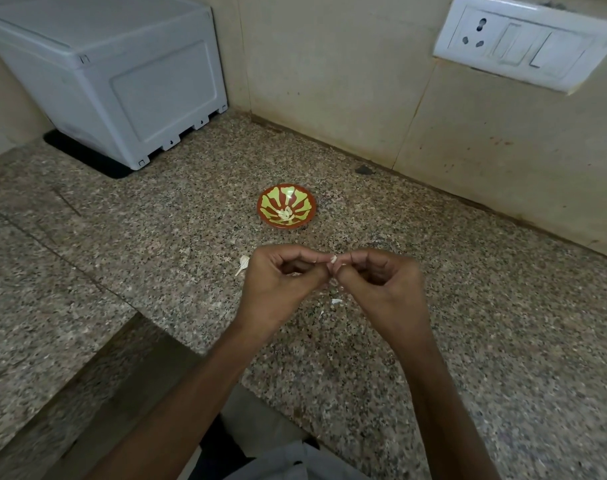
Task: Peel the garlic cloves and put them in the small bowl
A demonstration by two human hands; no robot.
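Observation:
A small red bowl (265, 218) with a yellow-green pattern stands on the granite counter, and several pale peeled cloves (285, 213) lie in its bottom. Nearer to me, my left hand (281, 285) and my right hand (381, 282) meet fingertip to fingertip above the counter. Between them they pinch one small whitish garlic clove (333, 259); most of it is hidden by the fingers.
Bits of garlic skin (336, 301) lie on the counter under my hands, and a pale stem piece (243, 263) lies left of them. A white plastic box (122, 74) stands at the back left. A switch and socket plate (523, 39) is on the wall.

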